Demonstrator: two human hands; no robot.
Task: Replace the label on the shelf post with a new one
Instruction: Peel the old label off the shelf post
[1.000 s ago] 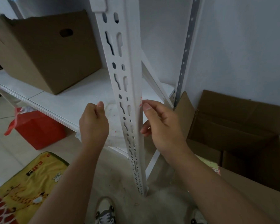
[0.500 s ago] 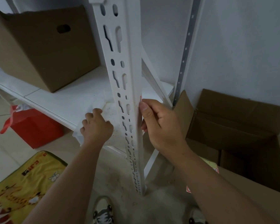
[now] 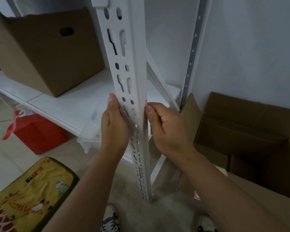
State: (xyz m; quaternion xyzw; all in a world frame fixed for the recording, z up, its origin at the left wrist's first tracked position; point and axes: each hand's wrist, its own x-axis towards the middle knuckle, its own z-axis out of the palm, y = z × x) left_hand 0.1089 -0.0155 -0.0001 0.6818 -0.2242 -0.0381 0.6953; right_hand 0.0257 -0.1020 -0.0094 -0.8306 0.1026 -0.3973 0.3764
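A white slotted shelf post [image 3: 126,52] runs down the middle of the view to the floor. My left hand [image 3: 113,124] grips its left edge, thumb up along the slotted face. My right hand [image 3: 166,129] holds its right side, thumb pressed against the corner. Just above that thumb a thin sliver of a red-and-white label [image 3: 146,103] shows on the post's right face; the rest of the label is hidden behind the corner.
A white shelf [image 3: 60,101] holds a closed cardboard box [image 3: 45,52] and a clear plastic tray [image 3: 92,129]. A red bag [image 3: 35,133] sits under it, a yellow mat [image 3: 30,193] at lower left. Open cardboard boxes [image 3: 251,134] stand at right, with another red-edged label [image 3: 197,195] on the floor.
My left hand rose from the clear tray on the shelf and took hold of the post's left edge. My right hand stayed on the post's right side by the label.
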